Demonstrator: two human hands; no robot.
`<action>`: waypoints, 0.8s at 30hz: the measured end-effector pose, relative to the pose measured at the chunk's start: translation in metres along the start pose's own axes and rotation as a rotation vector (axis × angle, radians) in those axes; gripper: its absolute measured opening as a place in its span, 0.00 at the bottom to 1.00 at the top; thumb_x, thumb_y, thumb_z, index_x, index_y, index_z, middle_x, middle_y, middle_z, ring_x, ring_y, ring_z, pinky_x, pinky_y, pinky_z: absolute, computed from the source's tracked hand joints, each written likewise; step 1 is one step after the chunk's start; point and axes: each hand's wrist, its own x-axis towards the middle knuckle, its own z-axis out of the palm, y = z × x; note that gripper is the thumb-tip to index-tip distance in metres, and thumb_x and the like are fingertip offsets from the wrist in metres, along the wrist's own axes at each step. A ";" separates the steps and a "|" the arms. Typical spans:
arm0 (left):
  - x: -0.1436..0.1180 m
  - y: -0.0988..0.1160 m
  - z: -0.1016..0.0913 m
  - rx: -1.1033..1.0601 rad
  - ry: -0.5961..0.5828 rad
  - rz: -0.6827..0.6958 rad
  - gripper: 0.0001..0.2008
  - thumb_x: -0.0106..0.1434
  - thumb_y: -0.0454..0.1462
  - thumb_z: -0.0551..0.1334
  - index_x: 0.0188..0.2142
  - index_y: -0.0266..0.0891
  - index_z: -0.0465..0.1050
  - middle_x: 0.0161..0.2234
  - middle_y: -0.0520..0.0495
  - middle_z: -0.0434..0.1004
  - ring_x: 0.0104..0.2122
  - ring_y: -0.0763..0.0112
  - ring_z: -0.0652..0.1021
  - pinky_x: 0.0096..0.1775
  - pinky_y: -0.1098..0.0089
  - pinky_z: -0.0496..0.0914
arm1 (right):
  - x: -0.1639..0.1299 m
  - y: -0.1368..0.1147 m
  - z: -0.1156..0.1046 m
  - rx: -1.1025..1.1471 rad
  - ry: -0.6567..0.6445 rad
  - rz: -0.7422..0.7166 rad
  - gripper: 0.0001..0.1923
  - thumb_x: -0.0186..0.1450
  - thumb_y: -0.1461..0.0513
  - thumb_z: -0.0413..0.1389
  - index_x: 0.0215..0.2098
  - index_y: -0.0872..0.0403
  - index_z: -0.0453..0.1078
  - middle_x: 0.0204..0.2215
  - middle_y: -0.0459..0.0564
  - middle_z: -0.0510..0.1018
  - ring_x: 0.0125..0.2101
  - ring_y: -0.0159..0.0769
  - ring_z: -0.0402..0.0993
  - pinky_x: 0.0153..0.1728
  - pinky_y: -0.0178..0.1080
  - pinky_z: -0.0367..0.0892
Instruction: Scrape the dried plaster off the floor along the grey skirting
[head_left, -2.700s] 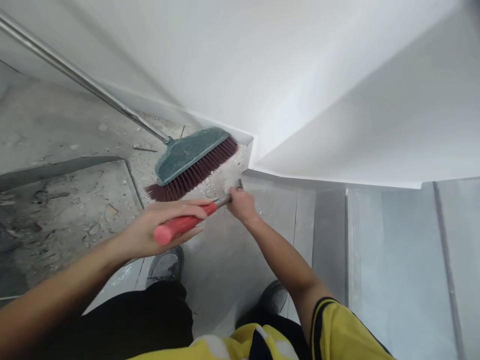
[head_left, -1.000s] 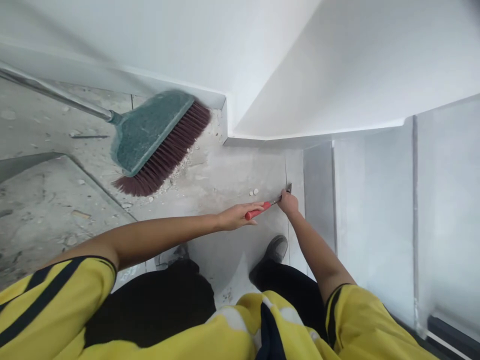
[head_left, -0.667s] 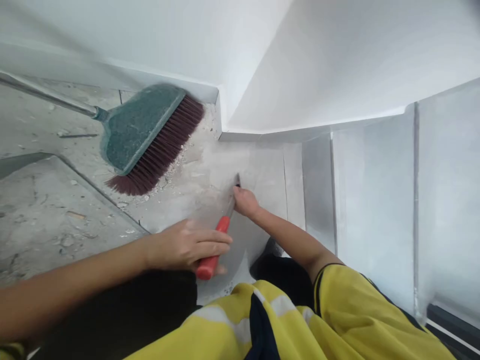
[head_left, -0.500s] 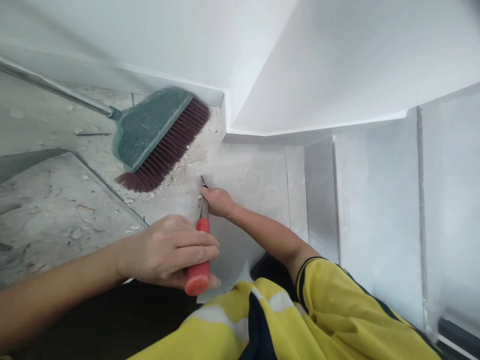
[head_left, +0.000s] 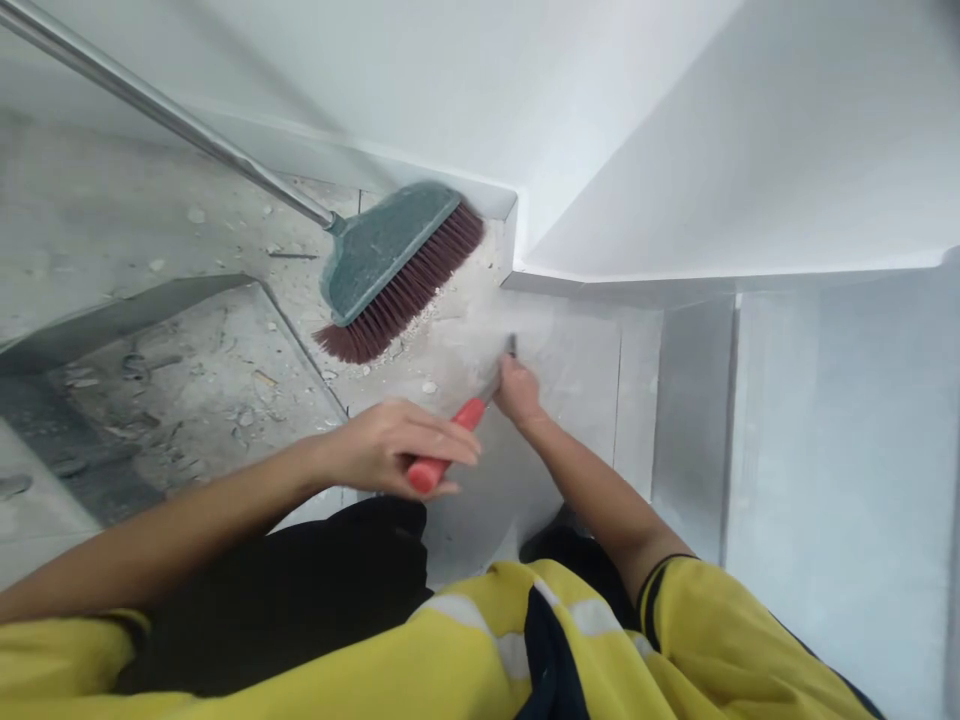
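My left hand point(head_left: 397, 447) grips the red handle of a scraper point(head_left: 450, 440), near its end. My right hand point(head_left: 517, 388) holds the same tool close to its metal blade, which is pressed on the pale dusty floor tile point(head_left: 570, 360) near the wall corner. A broom point(head_left: 390, 268) with a teal head and dark red bristles lies just left of the blade, its bristles touching a small pile of crumbs and dust point(head_left: 409, 335).
The broom's metal pole point(head_left: 165, 110) runs up to the far left. Rough grey floor with debris point(head_left: 195, 390) lies to the left. White walls and a skirting corner point(head_left: 514, 250) close the back. Grey stair treads point(head_left: 825, 450) are at the right.
The scraper blade has moved across the tile, from near the broom's bristles to a spot farther right by the corner. My left hand now holds the handle lower and more level.
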 end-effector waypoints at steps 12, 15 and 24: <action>-0.005 0.037 -0.016 0.138 0.000 0.083 0.19 0.59 0.36 0.61 0.50 0.46 0.67 0.48 0.50 0.74 0.42 0.75 0.76 0.41 0.78 0.69 | 0.000 -0.029 -0.052 1.446 -0.140 0.187 0.17 0.62 0.61 0.43 0.49 0.54 0.55 0.27 0.46 0.70 0.26 0.32 0.71 0.28 0.37 0.68; 0.013 0.022 0.010 -0.067 -0.203 0.008 0.21 0.59 0.37 0.61 0.53 0.46 0.65 0.54 0.49 0.68 0.45 0.70 0.75 0.45 0.75 0.68 | -0.004 -0.019 -0.069 1.618 -0.307 0.321 0.18 0.62 0.59 0.44 0.50 0.54 0.56 0.24 0.44 0.68 0.20 0.29 0.67 0.21 0.34 0.66; -0.035 -0.047 -0.039 0.144 0.658 -0.809 0.13 0.58 0.44 0.62 0.38 0.39 0.69 0.35 0.50 0.75 0.33 0.73 0.74 0.36 0.69 0.70 | -0.028 0.040 -0.070 0.372 -0.440 0.151 0.25 0.65 0.60 0.45 0.61 0.53 0.55 0.20 0.45 0.69 0.14 0.26 0.62 0.21 0.31 0.59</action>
